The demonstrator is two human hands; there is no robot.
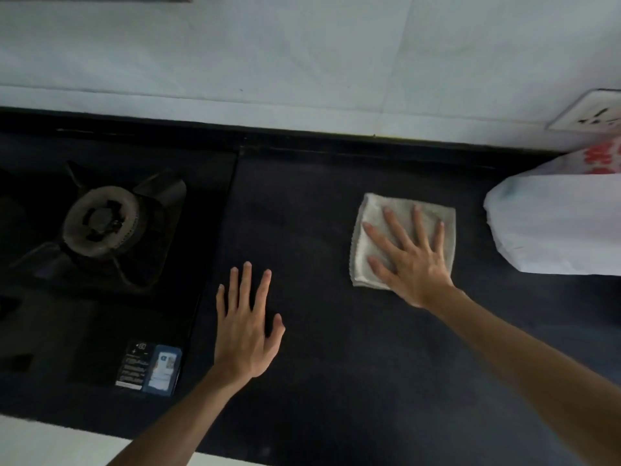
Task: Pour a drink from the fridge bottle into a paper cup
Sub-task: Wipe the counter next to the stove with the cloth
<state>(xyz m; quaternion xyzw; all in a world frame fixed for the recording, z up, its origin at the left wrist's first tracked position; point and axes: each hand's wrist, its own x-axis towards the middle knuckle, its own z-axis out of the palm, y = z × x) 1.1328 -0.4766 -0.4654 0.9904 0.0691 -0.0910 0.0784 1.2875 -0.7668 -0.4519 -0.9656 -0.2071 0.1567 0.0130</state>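
Note:
No bottle and no paper cup are in view. My right hand lies flat with spread fingers on a folded grey-white cloth on the dark countertop. My left hand is stretched out flat, fingers straight, over the dark countertop just right of the stove, holding nothing.
A black gas stove with one burner fills the left side; a label sticker sits on its front corner. A white plastic bag with red print lies at the right. A wall socket is on the pale wall behind.

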